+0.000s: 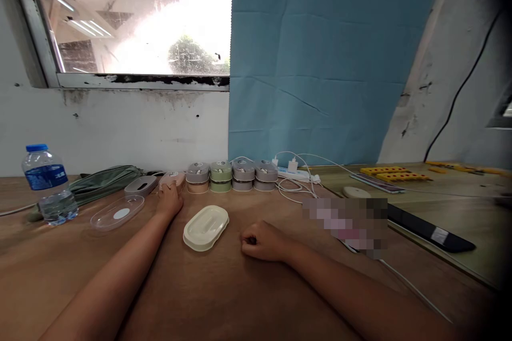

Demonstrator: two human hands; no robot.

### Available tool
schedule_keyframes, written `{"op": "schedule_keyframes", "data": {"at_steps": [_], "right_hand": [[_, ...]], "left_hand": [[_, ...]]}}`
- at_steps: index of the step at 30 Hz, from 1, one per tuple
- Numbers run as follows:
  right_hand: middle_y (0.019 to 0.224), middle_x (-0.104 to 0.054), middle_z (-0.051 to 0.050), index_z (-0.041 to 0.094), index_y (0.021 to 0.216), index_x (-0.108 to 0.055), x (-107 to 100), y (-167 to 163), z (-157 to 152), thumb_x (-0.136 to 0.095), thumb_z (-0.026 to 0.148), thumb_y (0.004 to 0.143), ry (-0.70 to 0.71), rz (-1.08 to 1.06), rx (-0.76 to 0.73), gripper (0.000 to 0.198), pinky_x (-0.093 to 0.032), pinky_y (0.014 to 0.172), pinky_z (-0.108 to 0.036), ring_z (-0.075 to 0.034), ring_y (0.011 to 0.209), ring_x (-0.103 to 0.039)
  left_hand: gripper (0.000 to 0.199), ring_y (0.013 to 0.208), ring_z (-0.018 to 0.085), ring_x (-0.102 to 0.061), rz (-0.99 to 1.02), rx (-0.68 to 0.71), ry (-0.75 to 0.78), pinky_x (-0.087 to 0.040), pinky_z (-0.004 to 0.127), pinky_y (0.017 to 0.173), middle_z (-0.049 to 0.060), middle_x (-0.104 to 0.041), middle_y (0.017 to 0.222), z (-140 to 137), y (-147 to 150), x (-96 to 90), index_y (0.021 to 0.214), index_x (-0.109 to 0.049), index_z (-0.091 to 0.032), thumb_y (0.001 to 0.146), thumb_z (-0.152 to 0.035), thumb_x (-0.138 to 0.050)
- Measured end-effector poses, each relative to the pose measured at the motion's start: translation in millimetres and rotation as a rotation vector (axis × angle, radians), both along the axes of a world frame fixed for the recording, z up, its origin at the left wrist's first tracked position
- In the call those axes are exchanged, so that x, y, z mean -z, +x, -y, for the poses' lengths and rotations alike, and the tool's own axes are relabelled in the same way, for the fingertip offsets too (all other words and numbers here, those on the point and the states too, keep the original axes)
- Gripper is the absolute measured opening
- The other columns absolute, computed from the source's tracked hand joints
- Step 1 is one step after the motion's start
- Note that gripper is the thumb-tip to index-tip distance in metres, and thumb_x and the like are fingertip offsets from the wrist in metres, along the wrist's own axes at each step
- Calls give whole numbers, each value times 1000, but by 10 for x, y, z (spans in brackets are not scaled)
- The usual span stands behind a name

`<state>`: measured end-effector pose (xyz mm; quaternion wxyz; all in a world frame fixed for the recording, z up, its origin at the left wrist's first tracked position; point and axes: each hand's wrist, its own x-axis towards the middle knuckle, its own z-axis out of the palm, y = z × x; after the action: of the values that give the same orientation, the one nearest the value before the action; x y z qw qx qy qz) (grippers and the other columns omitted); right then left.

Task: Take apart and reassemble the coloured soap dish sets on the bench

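My left hand reaches to the back of the table, its fingers closed over the near edge of a pink lidded container. Part of that container is hidden by the hand. Just left of it lie a greyish oval lid with a slot and a clear oval plastic cover bearing a white round spot. Between my hands sits a cream oval plastic dish or lid. My right hand rests on the table to its right, loosely curled into a fist, with nothing visible in it.
Several lidded round containers stand in a row along the wall. A water bottle and a green cloth pouch are at left. Right are a power strip, cables, a blurred-out patch, a black phone-like slab and yellow strips.
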<state>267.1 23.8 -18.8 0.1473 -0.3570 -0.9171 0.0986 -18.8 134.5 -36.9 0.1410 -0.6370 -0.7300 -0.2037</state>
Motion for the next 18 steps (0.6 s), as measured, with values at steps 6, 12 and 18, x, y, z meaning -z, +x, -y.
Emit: {"op": "schedule_keyframes", "data": {"at_steps": [6, 12, 18], "right_hand": [[48, -49, 4, 15, 50, -50, 14, 9, -9, -47, 15, 67, -8, -5, -7, 17, -26, 46, -18, -6, 45, -36], [48, -48, 4, 15, 50, -49, 31, 18, -26, -47, 15, 66, -7, -14, -12, 16, -24, 46, -19, -6, 45, -35], [49, -48, 4, 15, 51, -50, 47, 22, -34, -47, 15, 67, -12, -16, -8, 16, -24, 46, -19, -6, 46, -35]], "left_hand": [[59, 107, 25, -45, 1, 85, -49, -35, 35, 89, 18, -39, 116, -76, -74, 14, 129, -25, -8, 73, -21, -42], [48, 99, 25, -50, -37, 41, -41, -37, 34, 85, 16, -42, 111, -78, -245, -195, 117, -39, -10, 71, -23, -43], [53, 105, 37, -42, -66, -129, -73, -32, 43, 86, 25, -40, 112, -16, -606, -472, 111, -46, -2, 68, -33, -48]]}}
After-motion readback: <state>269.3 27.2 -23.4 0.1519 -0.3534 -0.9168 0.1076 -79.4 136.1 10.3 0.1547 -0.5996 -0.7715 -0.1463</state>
